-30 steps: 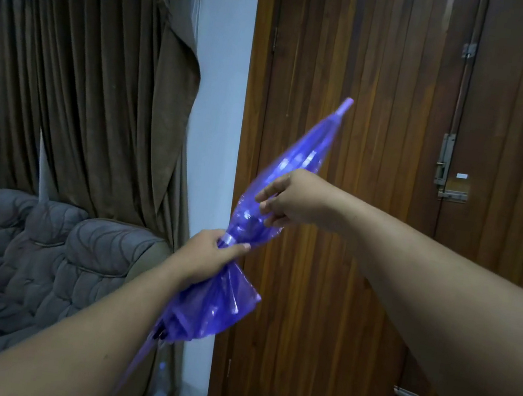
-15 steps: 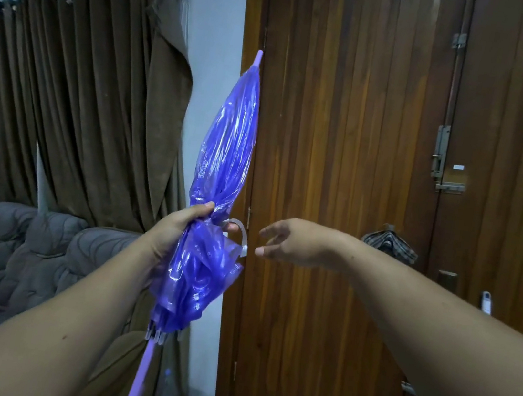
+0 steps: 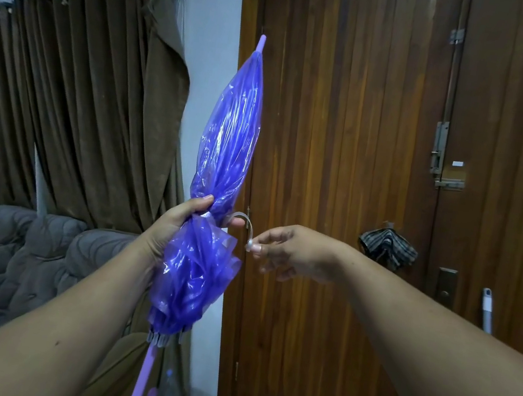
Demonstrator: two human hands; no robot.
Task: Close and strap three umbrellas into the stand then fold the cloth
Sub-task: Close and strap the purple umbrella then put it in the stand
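My left hand (image 3: 177,229) is wrapped tight round the waist of the purple umbrella (image 3: 227,145), which stands nearly upright with its tip up, in front of the wooden door (image 3: 341,176). My right hand (image 3: 292,253) pinches the end of the clear strap (image 3: 249,226) between thumb and forefinger, the strap curling out from the umbrella's pinched middle.

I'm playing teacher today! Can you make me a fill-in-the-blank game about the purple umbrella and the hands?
1. The umbrella is coloured ____.
2. The ____ hand grips the umbrella's middle.
3. The right hand pinches the end of the clear ____.
4. The umbrella's tip points ____.

Missing words: purple; left; strap; up
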